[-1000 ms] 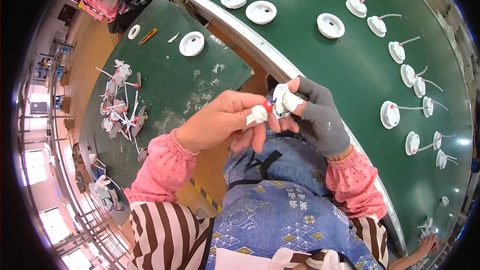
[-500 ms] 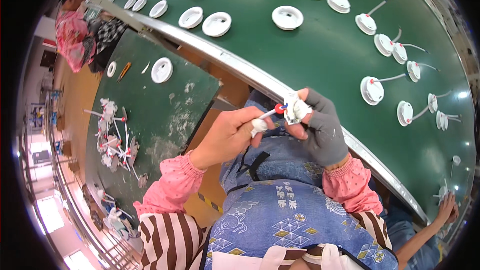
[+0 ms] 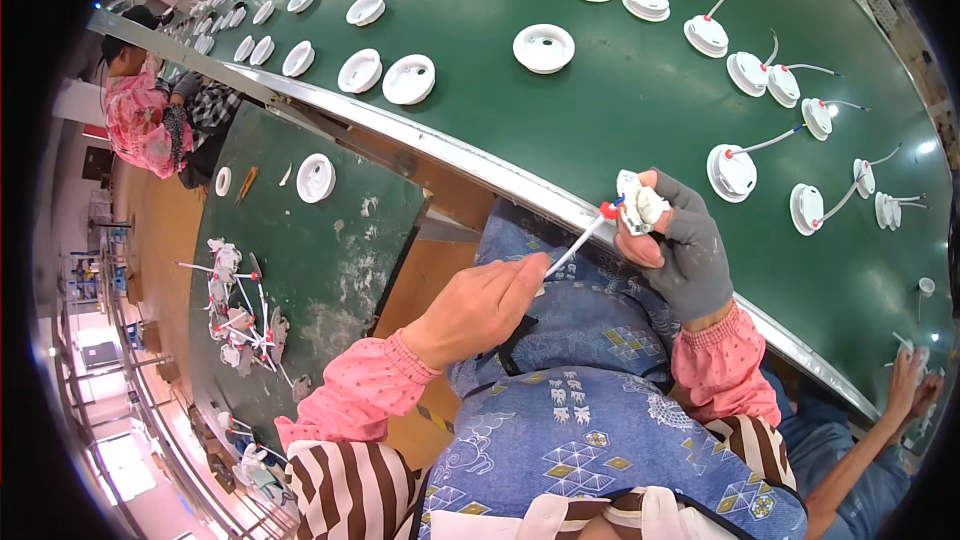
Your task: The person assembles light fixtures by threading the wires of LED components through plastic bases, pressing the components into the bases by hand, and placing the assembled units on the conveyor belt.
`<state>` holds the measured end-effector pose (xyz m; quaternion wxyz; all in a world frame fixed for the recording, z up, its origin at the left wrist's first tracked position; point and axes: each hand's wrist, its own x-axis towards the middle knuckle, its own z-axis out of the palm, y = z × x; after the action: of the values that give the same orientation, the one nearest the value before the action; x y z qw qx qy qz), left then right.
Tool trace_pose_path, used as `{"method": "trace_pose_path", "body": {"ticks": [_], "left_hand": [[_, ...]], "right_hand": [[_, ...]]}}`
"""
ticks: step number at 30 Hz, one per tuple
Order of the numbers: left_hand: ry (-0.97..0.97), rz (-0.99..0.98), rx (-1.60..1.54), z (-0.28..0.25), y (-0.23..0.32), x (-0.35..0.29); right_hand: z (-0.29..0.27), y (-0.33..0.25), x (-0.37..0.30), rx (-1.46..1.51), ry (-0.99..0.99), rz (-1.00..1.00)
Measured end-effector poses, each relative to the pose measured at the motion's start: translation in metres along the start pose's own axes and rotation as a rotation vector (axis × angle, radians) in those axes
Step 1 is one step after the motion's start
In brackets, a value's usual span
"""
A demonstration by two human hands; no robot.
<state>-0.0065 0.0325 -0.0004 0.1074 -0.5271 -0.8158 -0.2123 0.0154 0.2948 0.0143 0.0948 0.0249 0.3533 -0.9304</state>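
Note:
My bare left hand (image 3: 485,308) is closed around a white cable (image 3: 578,248) stretched up toward the right. At its far end a red collar (image 3: 609,210) and a bit of blue wire join a small white fitting (image 3: 641,204). My right hand (image 3: 690,255), in a grey glove with bare fingertips, pinches this fitting above the belt's metal edge. The fitting looks lumpy, and its underside is hidden by my fingers. Whether my left hand holds anything besides the cable cannot be seen.
A green belt (image 3: 600,120) carries white round dishes (image 3: 544,48) and white discs with cables (image 3: 732,172). Its metal rail (image 3: 470,156) runs before me. On the left side table (image 3: 330,250) lie tangled cabled fittings (image 3: 240,310), cutters (image 3: 247,185) and a dish (image 3: 315,178). Other people sit at both sides.
My left hand has slid down the cable, away from the fitting, so more cable shows. The white lump at its fingers is out of sight. My right hand has shifted right with the fitting.

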Motion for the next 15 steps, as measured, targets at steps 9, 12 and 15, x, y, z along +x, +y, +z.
{"method": "trace_pose_path", "body": {"ticks": [9, 12, 15], "left_hand": [[0.001, -0.109, 0.240, -0.007, -0.118, 0.105], [-0.050, -0.069, 0.331, 0.003, -0.163, 0.144], [-0.190, -0.211, 0.107, 0.011, -0.182, 0.158]], "right_hand": [[-0.025, -0.032, -0.011, 0.128, 0.195, -0.374], [-0.019, -0.031, -0.007, 0.186, 0.205, -0.367], [-0.027, -0.034, -0.010, 0.259, 0.202, -0.364]]}}
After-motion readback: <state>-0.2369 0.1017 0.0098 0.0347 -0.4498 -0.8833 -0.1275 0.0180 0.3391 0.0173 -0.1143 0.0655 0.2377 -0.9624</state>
